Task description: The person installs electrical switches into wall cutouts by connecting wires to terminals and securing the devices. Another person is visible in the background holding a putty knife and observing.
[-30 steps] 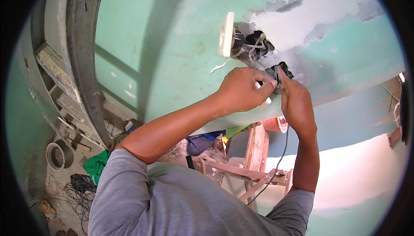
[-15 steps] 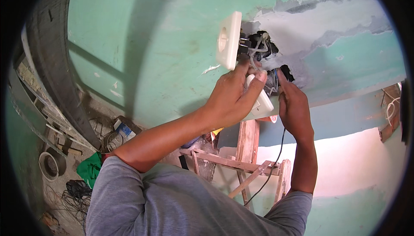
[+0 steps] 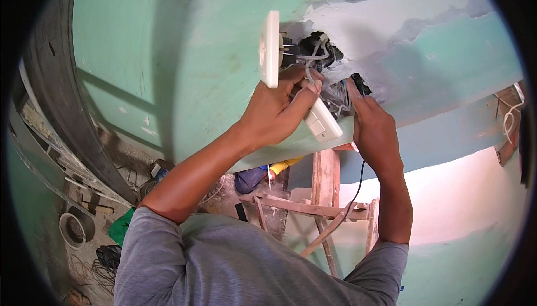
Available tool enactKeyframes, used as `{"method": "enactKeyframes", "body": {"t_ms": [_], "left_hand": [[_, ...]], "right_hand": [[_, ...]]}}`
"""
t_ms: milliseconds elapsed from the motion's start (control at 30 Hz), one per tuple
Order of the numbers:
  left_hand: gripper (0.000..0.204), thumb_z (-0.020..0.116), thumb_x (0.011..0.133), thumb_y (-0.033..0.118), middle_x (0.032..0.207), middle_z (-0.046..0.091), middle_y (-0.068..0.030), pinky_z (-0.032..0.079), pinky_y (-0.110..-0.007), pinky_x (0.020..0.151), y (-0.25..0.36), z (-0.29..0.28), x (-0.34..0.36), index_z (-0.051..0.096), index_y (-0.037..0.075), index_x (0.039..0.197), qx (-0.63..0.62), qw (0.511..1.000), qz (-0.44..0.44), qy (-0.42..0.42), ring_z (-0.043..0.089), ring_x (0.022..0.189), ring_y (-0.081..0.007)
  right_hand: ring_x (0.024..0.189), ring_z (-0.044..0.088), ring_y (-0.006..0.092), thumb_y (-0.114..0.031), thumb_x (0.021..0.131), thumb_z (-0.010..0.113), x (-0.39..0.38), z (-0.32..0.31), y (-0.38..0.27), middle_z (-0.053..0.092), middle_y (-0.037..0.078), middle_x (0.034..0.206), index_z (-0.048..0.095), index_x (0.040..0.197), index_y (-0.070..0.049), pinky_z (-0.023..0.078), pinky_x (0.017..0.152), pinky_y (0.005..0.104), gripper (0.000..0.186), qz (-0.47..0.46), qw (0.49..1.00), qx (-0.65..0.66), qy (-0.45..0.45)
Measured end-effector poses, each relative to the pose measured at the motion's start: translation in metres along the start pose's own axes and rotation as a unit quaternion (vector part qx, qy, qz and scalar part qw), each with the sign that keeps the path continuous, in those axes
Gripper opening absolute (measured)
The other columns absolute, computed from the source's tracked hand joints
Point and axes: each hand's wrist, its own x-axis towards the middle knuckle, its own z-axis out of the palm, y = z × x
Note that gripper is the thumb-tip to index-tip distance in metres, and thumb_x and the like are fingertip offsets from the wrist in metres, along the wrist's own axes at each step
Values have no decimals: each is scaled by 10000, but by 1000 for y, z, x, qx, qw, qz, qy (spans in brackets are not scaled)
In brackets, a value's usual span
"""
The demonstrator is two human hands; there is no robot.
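Note:
My left hand is closed at the upper end of a cream light switch, which hangs tilted away from the wall. Above that hand, a cream wall socket sticks out sideways, its black back joined by pale wires to an upper hole in the wall. My right hand has its index finger stretched against a bundle of wires at the lower hole. Its other fingers are curled, and what they hold is hidden. A thin black cable hangs below it.
Bare plaster surrounds the holes in the green wall. Below are a wooden trestle and a co-worker's yellow sleeve. At left stand a dark curved frame, a bucket and tangled wire.
The view has shifted, and the wall holes appear further left. My left hand and the switch have tilted so more of the switch's front shows. The co-worker's yellow sleeve shows more.

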Motion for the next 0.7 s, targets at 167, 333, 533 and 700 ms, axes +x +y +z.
{"method": "enactKeyframes", "body": {"t_ms": [167,333,533,700], "left_hand": [[419,560,1163,324,1130,746,-48,536,-286,863,4,20,-8,700,-3,1384,-33,998,-43,-22,649,977,-98],[435,574,1158,353,1130,751,-50,529,-282,879,-1,24,-4,704,18,1404,-133,982,-101,-93,650,1000,-91],[445,595,1148,375,1188,756,-63,535,-290,892,15,22,-6,707,12,1380,-3,992,-66,-110,660,1010,-107],[405,595,1146,336,1213,747,-66,532,-285,922,12,27,-9,708,31,1386,39,991,-60,-113,658,1055,-115]], "right_hand": [[898,707,413,8,950,590,9,-16,5,689,197,983,577,1575,-155,570,805,515,646,-8,1000,17,-16],[921,704,410,22,965,571,2,-9,5,720,214,1010,602,1551,-125,559,852,509,605,-14,993,116,6],[892,695,407,30,974,558,-5,-16,9,731,228,1005,646,1510,-92,559,875,445,557,10,977,213,12],[892,709,418,18,963,554,-6,0,5,738,245,990,662,1487,-76,564,885,454,543,54,964,261,23]]}}
